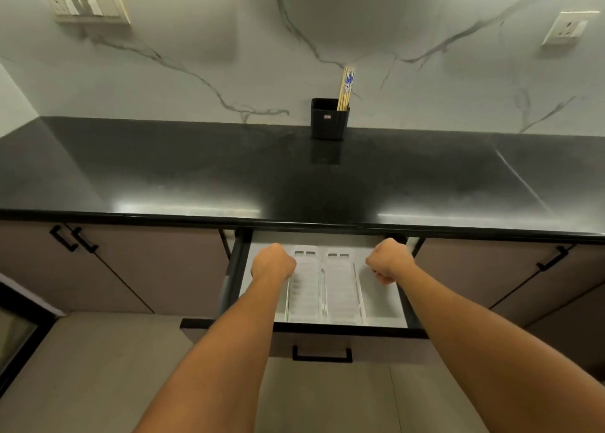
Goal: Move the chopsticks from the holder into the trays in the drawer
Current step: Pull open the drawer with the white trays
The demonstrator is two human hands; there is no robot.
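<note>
- The drawer [327, 341] stands pulled out below the counter [196, 177] edge; white trays [340, 288] lie lengthwise inside, no chopsticks showing in them
- The left grip [273, 264] and right grip [389, 262] hover over the drawer's back part, both clenched into fists, nothing visible in them
- Beyond, on the black counter, the holder [329, 118] stands against the wall with the chopsticks [346, 89] leaning in its right corner
- Likely trouble: the reach is long and the holder looks light, so a slanted pull could tip it; a loosely held bundle could fan out and miss the narrow trays
</note>
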